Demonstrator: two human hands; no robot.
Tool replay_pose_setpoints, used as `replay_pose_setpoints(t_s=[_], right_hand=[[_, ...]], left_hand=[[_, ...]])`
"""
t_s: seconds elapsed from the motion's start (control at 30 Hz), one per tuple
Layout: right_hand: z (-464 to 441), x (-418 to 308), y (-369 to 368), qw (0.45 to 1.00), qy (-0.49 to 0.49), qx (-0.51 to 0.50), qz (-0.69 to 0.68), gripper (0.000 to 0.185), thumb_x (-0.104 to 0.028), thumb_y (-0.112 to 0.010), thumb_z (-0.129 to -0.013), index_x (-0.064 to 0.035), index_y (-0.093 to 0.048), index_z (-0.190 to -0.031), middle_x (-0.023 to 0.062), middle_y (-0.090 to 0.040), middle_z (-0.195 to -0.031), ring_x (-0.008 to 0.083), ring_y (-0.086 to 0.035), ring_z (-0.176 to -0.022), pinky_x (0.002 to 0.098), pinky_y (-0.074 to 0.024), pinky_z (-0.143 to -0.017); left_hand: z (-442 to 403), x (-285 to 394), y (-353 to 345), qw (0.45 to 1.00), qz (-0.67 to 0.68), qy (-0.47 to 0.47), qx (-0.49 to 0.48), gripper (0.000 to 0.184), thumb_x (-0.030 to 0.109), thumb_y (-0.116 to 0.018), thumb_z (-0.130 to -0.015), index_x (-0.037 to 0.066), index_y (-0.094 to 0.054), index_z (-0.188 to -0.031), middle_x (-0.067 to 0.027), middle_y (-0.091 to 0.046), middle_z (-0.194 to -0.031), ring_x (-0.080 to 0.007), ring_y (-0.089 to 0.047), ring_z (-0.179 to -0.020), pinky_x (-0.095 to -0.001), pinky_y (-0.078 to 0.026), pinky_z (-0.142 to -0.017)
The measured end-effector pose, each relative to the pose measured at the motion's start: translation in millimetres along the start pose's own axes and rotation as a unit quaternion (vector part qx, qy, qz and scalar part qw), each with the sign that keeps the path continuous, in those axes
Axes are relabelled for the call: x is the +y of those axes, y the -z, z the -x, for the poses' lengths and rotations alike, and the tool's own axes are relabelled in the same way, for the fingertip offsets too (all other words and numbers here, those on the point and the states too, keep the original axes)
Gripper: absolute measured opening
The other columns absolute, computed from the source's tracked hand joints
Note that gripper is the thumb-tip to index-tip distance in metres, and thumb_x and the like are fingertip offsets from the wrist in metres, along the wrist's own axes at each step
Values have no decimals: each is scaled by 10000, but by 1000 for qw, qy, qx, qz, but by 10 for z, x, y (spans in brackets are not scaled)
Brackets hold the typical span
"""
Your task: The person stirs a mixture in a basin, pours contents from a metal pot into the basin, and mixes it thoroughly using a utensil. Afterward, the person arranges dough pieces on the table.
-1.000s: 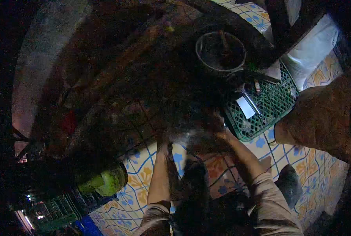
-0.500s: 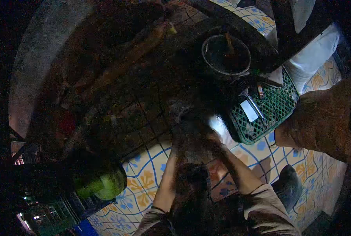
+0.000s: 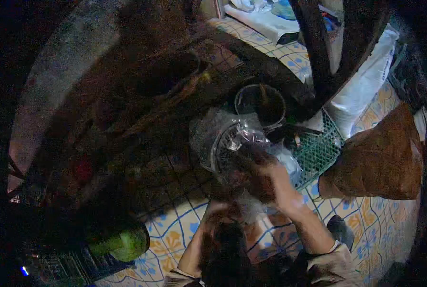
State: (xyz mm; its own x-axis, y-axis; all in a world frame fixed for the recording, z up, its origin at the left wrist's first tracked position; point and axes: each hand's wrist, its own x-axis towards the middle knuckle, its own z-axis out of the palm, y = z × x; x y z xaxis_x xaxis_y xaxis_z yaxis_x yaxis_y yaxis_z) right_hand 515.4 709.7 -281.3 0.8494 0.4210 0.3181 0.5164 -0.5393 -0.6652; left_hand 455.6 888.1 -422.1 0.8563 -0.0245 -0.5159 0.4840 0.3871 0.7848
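A clear, crinkled plastic bag (image 3: 206,138) with a round, ribbed shape showing through it is in front of me. My right hand (image 3: 278,184) is closed on the bag's right side, its fingertips lost in dark shadow. Lower down, my left hand (image 3: 219,210) is beside a pale, see-through part of the plastic. Shadow hides its fingers, so I cannot tell whether it grips the bag. Just beyond the bag stands a dark round bucket (image 3: 284,107) with a stick-like handle in it.
A green plastic crate (image 3: 321,155) stands upside down or flat to the right, small items on it. Beside it are a brown sack (image 3: 376,162) and a white sack (image 3: 364,91). Dark beams (image 3: 313,43) rise behind. A green rounded object (image 3: 127,241) lies at lower left on patterned tiles (image 3: 168,234).
The clear bag has come into view, lifted out of the shadow in front of me. My right hand has moved onto it. The camera view has shifted, showing more of the far background.
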Motion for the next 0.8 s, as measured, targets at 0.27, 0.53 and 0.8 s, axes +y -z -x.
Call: replay_pose_setpoints(t_s=[0.27,0.53,0.8], right_hand=[[-613,401,794,935,51,15,352,666,-407,-703,-695,-76,-509,-1240,205,-479,-1274,349,-460,-1168,440,-355,-990],[-468,2986,813,951,19,9,308,689,-383,-672,-728,-104,-424,-1306,181,-480,-1261,321,-469,-1149,398,-377,-966],[-1004,2208,1397,909,-17,83,408,258,-161,-562,-812,-68,-580,-1053,151,-633,-935,319,-617,-815,391,-498,-726]], left_hand=[[-713,507,-751,992,58,-86,-74,658,345,-646,-834,69,-363,-1360,-131,-484,-1275,-267,-495,-1122,-401,-444,-884],[-1173,571,-956,990,74,-98,-75,658,347,-648,-833,72,-364,-1359,-132,-491,-1264,-268,-508,-1104,-394,-453,-868],[-1037,503,-388,993,64,-100,-7,658,349,-649,-831,75,-365,-1358,-132,-497,-1254,-268,-520,-1086,-387,-462,-853]])
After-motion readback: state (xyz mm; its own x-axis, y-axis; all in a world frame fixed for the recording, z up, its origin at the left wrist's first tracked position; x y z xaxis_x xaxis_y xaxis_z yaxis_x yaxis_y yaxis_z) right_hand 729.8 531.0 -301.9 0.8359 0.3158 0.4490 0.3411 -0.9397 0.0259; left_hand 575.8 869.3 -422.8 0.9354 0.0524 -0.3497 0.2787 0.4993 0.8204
